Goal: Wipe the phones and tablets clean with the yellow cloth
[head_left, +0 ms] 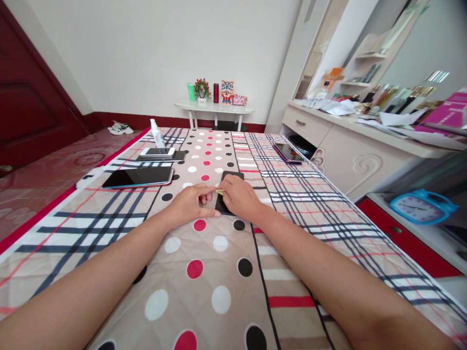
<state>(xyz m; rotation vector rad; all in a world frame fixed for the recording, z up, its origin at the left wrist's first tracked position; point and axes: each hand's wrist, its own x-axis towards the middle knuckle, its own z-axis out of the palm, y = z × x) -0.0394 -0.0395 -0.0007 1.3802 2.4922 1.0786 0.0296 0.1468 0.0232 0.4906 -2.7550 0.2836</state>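
A black smartphone [223,206] lies flat on the patterned bedspread in front of me, partly hidden under my right hand. My right hand [239,194] is closed over a small yellow piece, seemingly cloth [219,191], and presses it on the phone; most of that piece is covered by the fingers. At the phone's left side is my left hand [193,203], its fingers curled and its thumb stretched to the near left corner. Thumb and forefinger appear to grip the phone's left edge.
Larger dark tablet [138,177], white phone [157,152] on a dark device, and white spray bottle [156,133] lie or stand left. Another tablet [289,152] lies at the right edge. A cluttered dresser [350,146] and blue clock [419,208] stand right.
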